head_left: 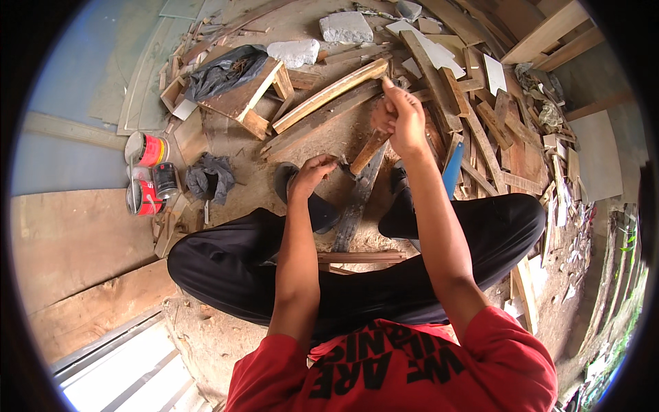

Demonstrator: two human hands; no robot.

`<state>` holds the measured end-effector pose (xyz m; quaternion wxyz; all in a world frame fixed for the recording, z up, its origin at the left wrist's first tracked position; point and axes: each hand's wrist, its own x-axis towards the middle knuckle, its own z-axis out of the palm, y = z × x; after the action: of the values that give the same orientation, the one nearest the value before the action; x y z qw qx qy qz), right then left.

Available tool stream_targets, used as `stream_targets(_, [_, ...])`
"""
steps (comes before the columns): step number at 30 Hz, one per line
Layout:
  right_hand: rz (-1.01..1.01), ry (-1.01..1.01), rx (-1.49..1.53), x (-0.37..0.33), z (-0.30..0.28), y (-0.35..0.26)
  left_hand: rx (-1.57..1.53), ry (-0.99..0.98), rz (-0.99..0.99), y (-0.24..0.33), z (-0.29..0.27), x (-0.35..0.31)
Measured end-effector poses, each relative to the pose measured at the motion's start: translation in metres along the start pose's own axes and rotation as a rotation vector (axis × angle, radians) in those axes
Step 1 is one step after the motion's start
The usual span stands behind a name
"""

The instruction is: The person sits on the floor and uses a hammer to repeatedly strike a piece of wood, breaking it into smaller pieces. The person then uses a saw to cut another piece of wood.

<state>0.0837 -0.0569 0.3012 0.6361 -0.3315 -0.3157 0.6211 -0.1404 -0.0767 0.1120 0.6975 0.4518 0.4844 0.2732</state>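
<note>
Wood-handled tool [369, 152] slants over a dark plank [360, 200]; my left hand [311, 176] curls near its lower end, gripping what I can't tell. My right hand [400, 113] wraps its handle. Beyond: a pale batten [329, 95], then a whitish block [347, 27].

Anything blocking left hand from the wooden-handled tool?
Nothing visible. The left hand is close by the lower end of the wooden-handled tool, which the right hand grips; contact is unclear.

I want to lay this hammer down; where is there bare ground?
Bare ground shows between the crumpled black plastic and left shoe, and behind the left thigh. A dark plank lies near the hammer; scrap wood crowds the right.
</note>
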Motion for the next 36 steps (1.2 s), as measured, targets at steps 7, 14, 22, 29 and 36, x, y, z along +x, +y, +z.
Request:
stream_targets(7, [0.143, -0.111, -0.012, -0.002, -0.012, -0.026, -0.38, -0.218, -0.057, -0.006, -0.001, -0.002])
stream_targets(14, [0.137, -0.008, -0.146, -0.005, 0.008, -0.022, -0.108, -0.212, -0.005, -0.005, -0.003, 0.007])
stream_targets(22, [0.222, -0.001, -0.213, -0.008, 0.017, -0.032, 0.315, -0.234, 0.068, 0.014, 0.015, 0.012])
stream_targets(29, [0.11, -0.146, -0.102, -0.007, -0.009, -0.034, 0.314, -0.19, 0.06, 0.022, 0.022, 0.014])
stream_targets(36, [0.152, -0.078, -0.125, -0.011, -0.003, -0.047, 0.153, -0.222, 0.059, 0.025, 0.02, 0.011])
